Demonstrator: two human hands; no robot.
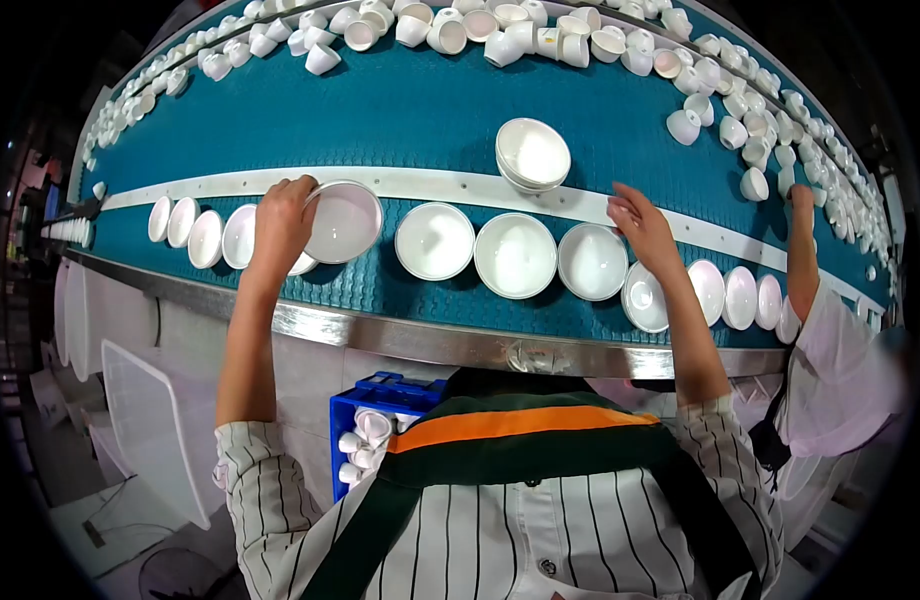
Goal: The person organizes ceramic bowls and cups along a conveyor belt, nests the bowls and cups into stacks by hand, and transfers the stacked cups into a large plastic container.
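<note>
My left hand (283, 222) is closed on the rim of a white bowl (344, 224), tilted above the near lane of the teal conveyor belt (400, 290). Partly under it, another bowl's edge shows. My right hand (640, 226) holds nothing; its fingers are apart and loosely bent, just above and beside a white bowl (592, 262) in the row. Left of that stand two more white bowls, one a wide round bowl (515, 256) and the other a similar bowl (435, 241). Beyond the row, a short stack of bowls (533, 153) stands at the white divider strip (410, 182).
Many small white cups (447, 36) crowd the belt's far side. At right a co-worker's arm (803, 255) reaches over the belt. A metal edge (460, 358) runs along the front. Below it sits a blue crate (342, 404) with white cups; a white plastic bin (155, 420) stands left.
</note>
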